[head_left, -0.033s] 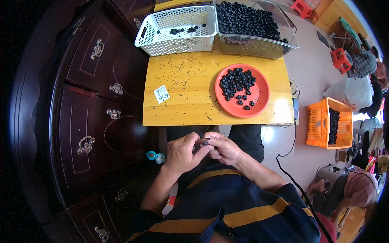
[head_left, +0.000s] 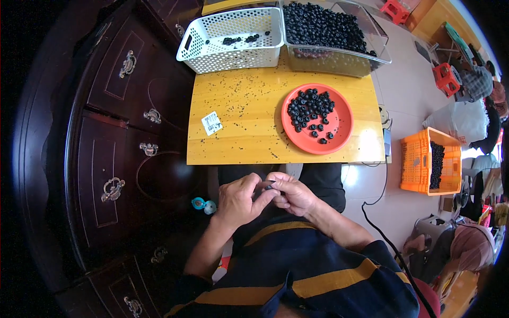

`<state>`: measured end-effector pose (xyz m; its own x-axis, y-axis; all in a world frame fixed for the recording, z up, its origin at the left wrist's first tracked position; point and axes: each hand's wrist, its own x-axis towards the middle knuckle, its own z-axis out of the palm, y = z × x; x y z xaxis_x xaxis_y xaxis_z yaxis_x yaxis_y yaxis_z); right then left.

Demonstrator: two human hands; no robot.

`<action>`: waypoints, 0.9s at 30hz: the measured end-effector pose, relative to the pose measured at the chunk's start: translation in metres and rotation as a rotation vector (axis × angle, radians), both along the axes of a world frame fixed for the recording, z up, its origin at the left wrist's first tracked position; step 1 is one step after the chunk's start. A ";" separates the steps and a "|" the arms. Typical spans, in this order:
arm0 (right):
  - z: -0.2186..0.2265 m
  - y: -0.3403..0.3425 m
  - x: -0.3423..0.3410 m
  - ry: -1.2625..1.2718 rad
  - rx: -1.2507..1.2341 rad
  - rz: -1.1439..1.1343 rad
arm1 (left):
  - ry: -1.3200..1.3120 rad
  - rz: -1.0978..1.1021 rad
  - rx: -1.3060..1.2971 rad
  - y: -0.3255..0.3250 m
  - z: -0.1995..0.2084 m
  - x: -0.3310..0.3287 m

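Above my lap, just off the table's front edge, my left hand and my right hand meet with fingers pinched together. A small dark piece shows between the fingertips, at the thumb of my right hand; its kind is too small to tell. What my left fingers hold, if anything, is hidden. On the table ahead, a round red-orange plate carries many small black ring-shaped parts, each with a hole.
The yellow wooden table is strewn with black crumbs and a white label. At its back stand a white perforated basket and a clear bin heaped with black parts. An orange crate sits right; dark drawers line the left.
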<state>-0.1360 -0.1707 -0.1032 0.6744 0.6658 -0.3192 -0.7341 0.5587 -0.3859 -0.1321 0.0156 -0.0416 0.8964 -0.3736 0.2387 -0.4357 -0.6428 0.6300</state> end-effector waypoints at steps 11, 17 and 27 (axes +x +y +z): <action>0.008 0.003 0.001 0.011 -0.151 -0.044 | 0.020 -0.024 0.084 -0.001 -0.008 0.002; 0.017 0.007 0.002 0.038 -0.144 -0.054 | -0.015 -0.065 0.073 0.000 -0.007 0.007; 0.011 0.002 0.010 0.054 -0.068 -0.052 | 0.093 -0.021 -0.075 -0.003 0.015 0.030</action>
<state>-0.1261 -0.1688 -0.0922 0.6884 0.6056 -0.3992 -0.7253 0.5706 -0.3852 -0.1020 0.0129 -0.0268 0.9081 -0.3769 0.1826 -0.3858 -0.5833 0.7148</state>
